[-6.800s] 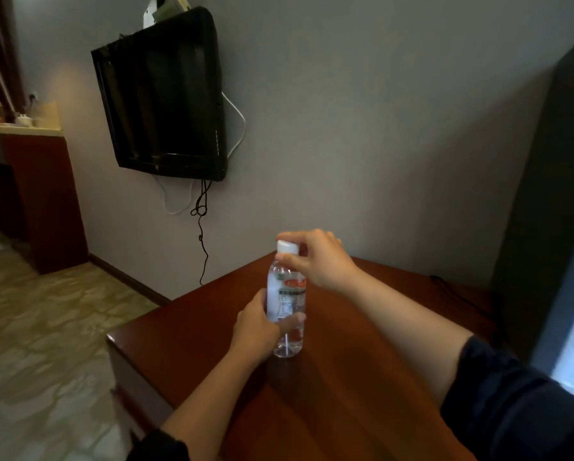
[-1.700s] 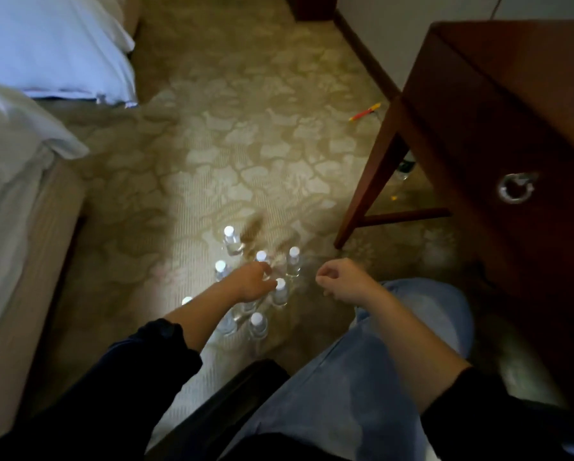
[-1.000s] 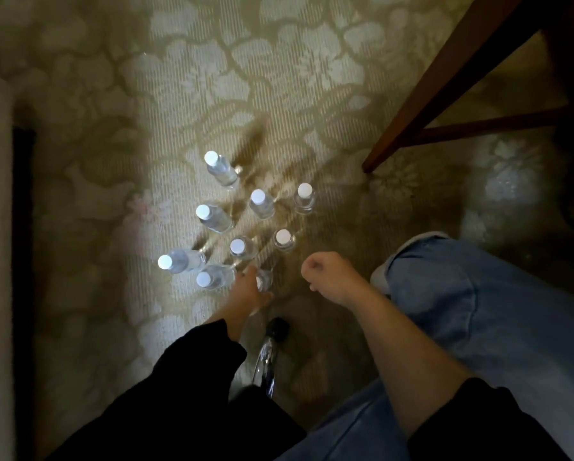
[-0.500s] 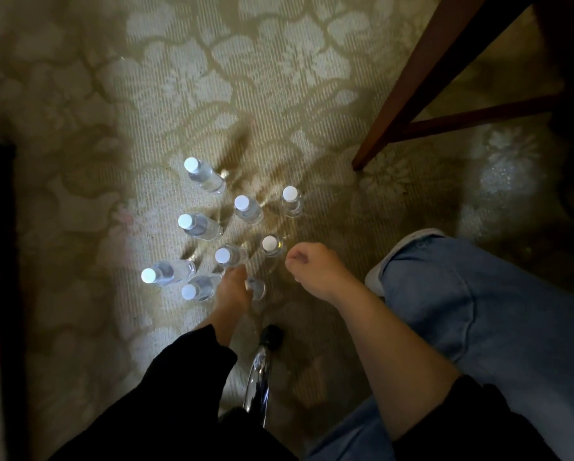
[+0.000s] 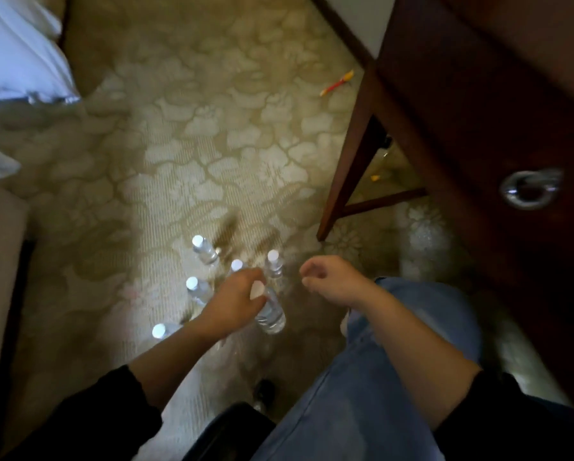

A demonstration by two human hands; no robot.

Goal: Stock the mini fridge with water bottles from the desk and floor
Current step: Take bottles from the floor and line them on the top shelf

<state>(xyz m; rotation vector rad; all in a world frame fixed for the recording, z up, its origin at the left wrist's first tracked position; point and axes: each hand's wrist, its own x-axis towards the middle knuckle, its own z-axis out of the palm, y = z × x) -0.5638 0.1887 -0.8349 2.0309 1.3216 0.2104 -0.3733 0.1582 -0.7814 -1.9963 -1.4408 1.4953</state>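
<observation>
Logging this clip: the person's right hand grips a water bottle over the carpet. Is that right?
No. It is the left hand that grips the water bottle over the carpet; the right hand holds nothing. The head view shows it.

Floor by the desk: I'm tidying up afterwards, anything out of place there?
A red-and-yellow pen-like stick lies loose on the carpet beside the desk leg, away from the standing bottles. Nothing looks spilled.
</observation>
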